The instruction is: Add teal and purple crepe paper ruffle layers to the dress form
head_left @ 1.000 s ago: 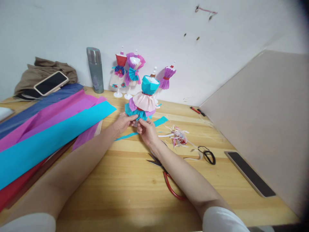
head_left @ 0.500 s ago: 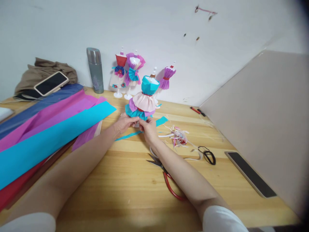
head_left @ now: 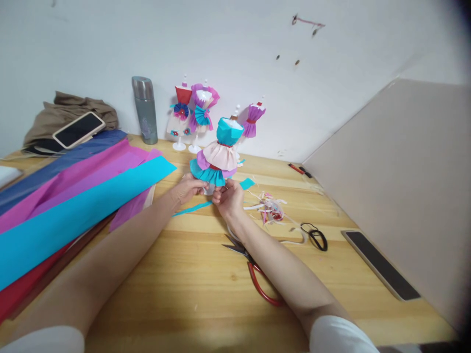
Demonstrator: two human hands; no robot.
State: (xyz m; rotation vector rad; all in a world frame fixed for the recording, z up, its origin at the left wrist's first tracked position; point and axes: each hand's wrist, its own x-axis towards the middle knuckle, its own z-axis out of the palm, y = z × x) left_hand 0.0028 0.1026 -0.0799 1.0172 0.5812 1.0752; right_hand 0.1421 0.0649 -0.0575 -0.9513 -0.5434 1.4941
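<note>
A small white dress form wears a layered paper dress [head_left: 221, 152] with a teal top, pale pink and purple tiers and a teal pleated hem. My left hand [head_left: 191, 188] pinches the hem's lower left edge. At the lower right edge, my right hand [head_left: 228, 197] has its fingers curled up under the hem, thumb near the paper. The form leans slightly, its white base [head_left: 209, 189] showing between the hands. A thin teal strip [head_left: 193, 209] lies below them. Open scissors with red handles [head_left: 257, 284] rest partly under my right forearm.
Three dressed forms [head_left: 182, 110] stand by the wall beside a grey flask [head_left: 145, 113]. Coloured paper sheets [head_left: 84, 196] cover the left side, with a phone [head_left: 79, 130] behind. Paper scraps [head_left: 272, 208], a black hair tie [head_left: 318, 238] and a dark flat object [head_left: 382, 264] lie right.
My hands have moved slightly apart, and my right hand has turned palm upward at the hem. The dress form is tilted a little more, showing more of its base.
</note>
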